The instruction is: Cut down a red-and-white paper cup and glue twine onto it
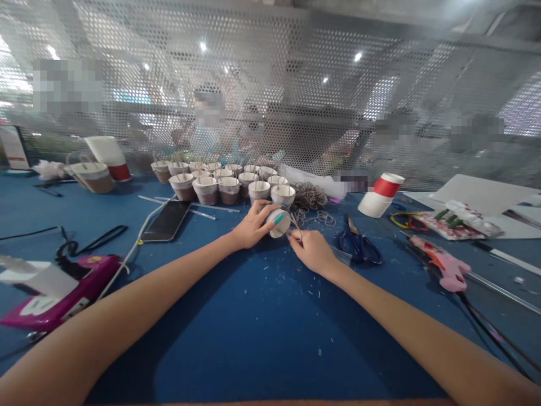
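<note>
My left hand is wrapped round a small paper cup that lies tilted, its pale round end toward me. Close to the cup's right side, my right hand pinches a thin grey-brown cord between thumb and fingers. Whether the cord is fixed to the cup I cannot tell. Just behind stand several small cups with cord handles, white above and brown below. A tangled heap of the same cord lies to their right. Blue-handled scissors rest to the right of my right hand.
A pink glue gun with a cable lies at the right. Stacked paper cups stand behind the scissors. On the left are a black phone, clear glue sticks and a magenta power strip. A perforated metal screen rises behind the table.
</note>
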The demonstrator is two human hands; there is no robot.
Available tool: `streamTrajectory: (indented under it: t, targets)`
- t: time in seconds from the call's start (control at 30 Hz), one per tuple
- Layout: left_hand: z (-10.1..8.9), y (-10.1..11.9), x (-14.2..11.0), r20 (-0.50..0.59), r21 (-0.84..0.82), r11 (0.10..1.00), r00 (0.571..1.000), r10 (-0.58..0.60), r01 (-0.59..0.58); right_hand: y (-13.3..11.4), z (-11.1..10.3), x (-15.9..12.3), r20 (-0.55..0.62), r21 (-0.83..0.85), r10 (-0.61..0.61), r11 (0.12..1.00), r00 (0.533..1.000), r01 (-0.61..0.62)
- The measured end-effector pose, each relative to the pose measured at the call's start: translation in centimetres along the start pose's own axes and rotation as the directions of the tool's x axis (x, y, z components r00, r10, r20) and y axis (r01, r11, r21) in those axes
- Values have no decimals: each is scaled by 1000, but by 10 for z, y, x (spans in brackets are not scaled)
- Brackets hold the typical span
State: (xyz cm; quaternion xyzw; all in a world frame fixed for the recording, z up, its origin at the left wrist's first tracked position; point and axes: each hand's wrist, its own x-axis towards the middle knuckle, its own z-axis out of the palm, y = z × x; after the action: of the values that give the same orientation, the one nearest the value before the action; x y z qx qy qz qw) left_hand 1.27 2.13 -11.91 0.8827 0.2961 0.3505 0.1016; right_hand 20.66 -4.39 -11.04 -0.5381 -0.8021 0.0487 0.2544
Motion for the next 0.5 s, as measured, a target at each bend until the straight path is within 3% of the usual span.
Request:
streamTrajectory:
  t: [0.17,0.5]
  targets:
    - [0,0,0,-4,4,1000,1000,-2,2,3,1,0,26,61,-22,998,999,20]
    - [0,1,1,-2,2,1000,1000,1,-1,8,2,0,-63,123,-34,992,997,42]
